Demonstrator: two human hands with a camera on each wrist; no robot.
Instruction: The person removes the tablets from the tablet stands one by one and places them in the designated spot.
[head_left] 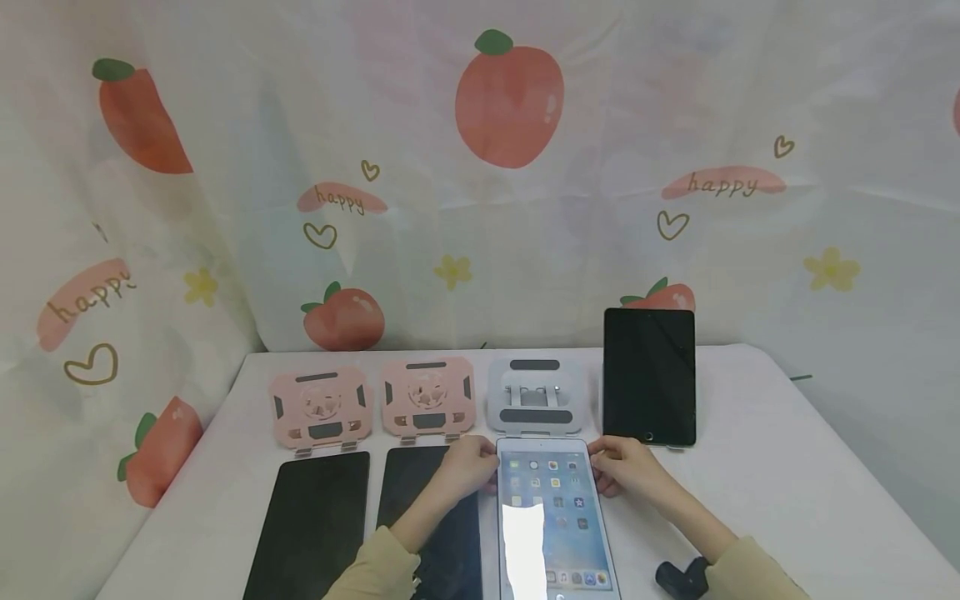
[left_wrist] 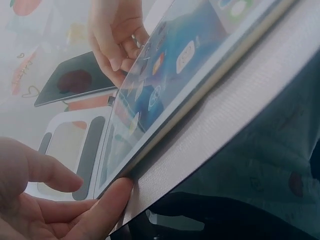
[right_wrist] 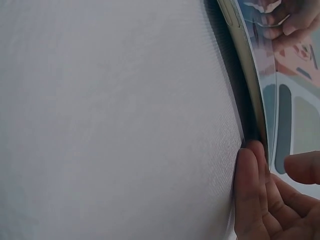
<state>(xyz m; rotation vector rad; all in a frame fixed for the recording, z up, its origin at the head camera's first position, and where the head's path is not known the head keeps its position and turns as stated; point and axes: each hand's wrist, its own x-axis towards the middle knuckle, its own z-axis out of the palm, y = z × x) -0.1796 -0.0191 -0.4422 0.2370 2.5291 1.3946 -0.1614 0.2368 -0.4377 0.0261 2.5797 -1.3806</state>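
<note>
A white tablet (head_left: 558, 542) with its screen lit lies face up, its top edge right below the white folding stand (head_left: 536, 415). At its upper left corner is my left hand (head_left: 468, 467). In the left wrist view, that hand's fingertips (left_wrist: 120, 192) touch the tablet's side edge, while the thumb is raised off it. My right hand (head_left: 626, 467) is at the upper right corner. Its fingertips (right_wrist: 255, 150) sit against the tablet's edge, low by the tabletop, and the thumb stands apart from the screen.
Two pink folding stands (head_left: 322, 404) are lined up left of the white one. Below them lie two dark tablets (head_left: 315, 525), one partly under my left arm. Another black tablet (head_left: 648, 375) leans upright at back right. A small black object (head_left: 682, 579) is by my right sleeve.
</note>
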